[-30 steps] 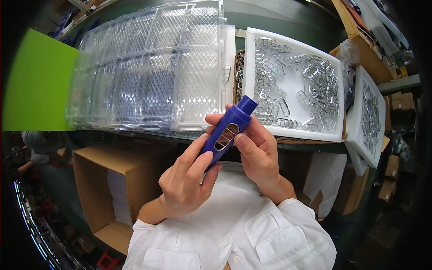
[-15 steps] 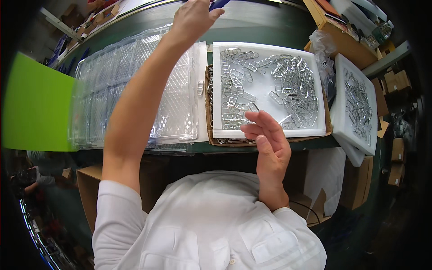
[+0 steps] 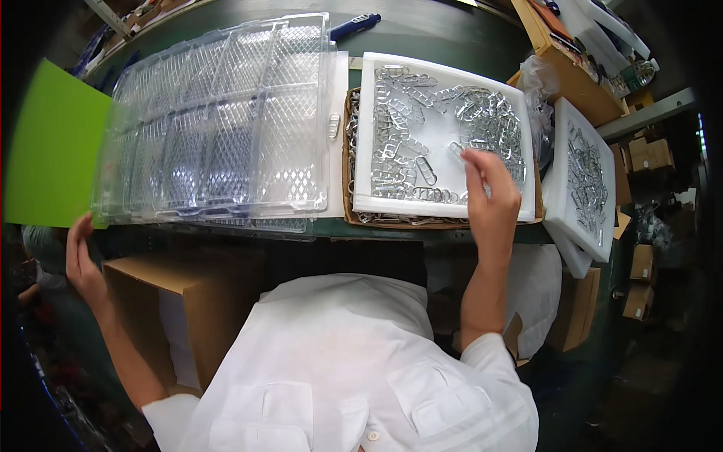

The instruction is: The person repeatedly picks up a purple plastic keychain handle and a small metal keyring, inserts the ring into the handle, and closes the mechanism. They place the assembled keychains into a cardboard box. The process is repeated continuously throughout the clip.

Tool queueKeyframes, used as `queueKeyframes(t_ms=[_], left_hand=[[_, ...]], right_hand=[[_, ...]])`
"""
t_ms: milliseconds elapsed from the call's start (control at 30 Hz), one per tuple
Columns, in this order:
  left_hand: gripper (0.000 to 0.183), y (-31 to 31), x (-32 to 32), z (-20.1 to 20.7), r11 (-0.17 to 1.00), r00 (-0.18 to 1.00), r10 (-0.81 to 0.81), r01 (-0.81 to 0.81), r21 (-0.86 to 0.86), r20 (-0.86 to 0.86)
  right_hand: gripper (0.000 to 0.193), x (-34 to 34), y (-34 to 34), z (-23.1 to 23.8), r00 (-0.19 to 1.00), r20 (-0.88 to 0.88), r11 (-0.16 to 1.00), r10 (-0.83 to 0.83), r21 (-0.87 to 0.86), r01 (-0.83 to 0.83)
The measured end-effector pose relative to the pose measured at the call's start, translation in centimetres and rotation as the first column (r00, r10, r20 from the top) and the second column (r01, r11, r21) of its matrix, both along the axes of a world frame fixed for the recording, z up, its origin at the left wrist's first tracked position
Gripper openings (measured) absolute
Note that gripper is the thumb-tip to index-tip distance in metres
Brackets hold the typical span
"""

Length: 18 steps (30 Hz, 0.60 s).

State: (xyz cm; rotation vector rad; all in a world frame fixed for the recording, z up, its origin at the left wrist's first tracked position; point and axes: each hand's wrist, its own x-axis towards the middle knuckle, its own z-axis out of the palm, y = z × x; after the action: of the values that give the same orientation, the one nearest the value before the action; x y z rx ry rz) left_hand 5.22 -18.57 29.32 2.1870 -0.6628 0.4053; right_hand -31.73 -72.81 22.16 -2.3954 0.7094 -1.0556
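Note:
My left hand (image 3: 86,265) is at the left, its fingers stretched out beside the near left corner of the clear plastic case (image 3: 294,181) and the edge of a bright green sheet (image 3: 53,151). I cannot tell whether it touches them. Over the white foam tray (image 3: 369,135), my right hand (image 3: 493,184) has thumb and fingertips pinched at one end of an oblong metal clip (image 3: 456,148). Several more such clips (image 3: 489,113) lie in the tray, heaped at its right and strewn along its left. The case shows rows of compartments with a diamond pattern.
Under the tray is a cardboard box (image 3: 351,169) of metal clips. A second foam tray (image 3: 561,166) with clips leans at the right, near a wooden shelf (image 3: 561,68). A blue tool (image 3: 355,26) lies behind the case. Below the table edge stands a cardboard box (image 3: 203,294).
My left hand has let go of the blue tool on the table and come back to the near left corner of the case. My right hand has moved right and closed over the tray.

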Motion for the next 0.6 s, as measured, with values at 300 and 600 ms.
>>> queueKeyframes(t_ms=[300,600], left_hand=[[0.047,23.8,-13.8,-16.7,0.812,0.638,0.573,-0.529,0.248,-0.515],[0.036,28.7,-28.4,-24.9,0.575,0.535,0.642,0.139,0.806,-0.549]], right_hand=[[0.028,11.9,-15.2,-3.9,0.710,-0.688,0.952,0.152,-0.092,-0.293],[0.030,9.5,-14.7,-3.7,0.770,-0.637,0.928,0.029,-0.269,-0.258]])
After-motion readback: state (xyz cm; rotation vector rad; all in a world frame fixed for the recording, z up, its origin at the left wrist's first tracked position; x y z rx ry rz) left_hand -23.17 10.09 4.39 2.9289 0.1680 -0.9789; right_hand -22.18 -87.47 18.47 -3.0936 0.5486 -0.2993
